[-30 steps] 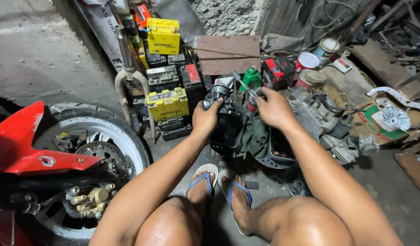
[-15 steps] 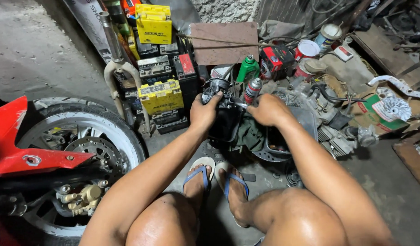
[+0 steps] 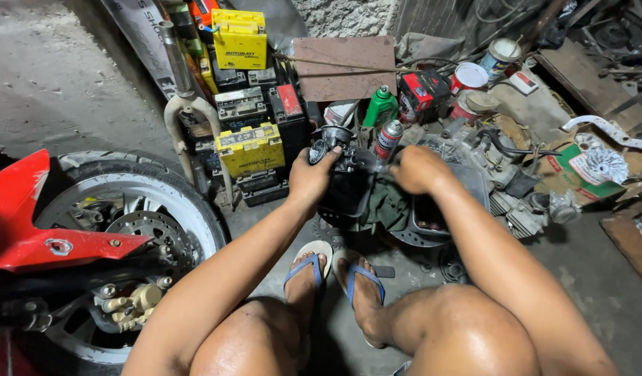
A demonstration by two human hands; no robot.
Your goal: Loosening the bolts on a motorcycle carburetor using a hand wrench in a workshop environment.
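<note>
Down on the concrete floor [image 3: 70, 90], we've got the left hand [image 3: 308, 179] gripping a dark carburetor-like part [image 3: 343, 161] above our sandalled feet. Right hand [image 3: 417, 169] is curled shut beside it; on what, we cannot tell. Yellow batteries [image 3: 251, 147] crowd the left edge, the spray can [image 3: 388, 139] stands just behind.

One head-worn view looks steeply down, close over the knees, toward the cluttered floor [image 3: 70, 83].
</note>
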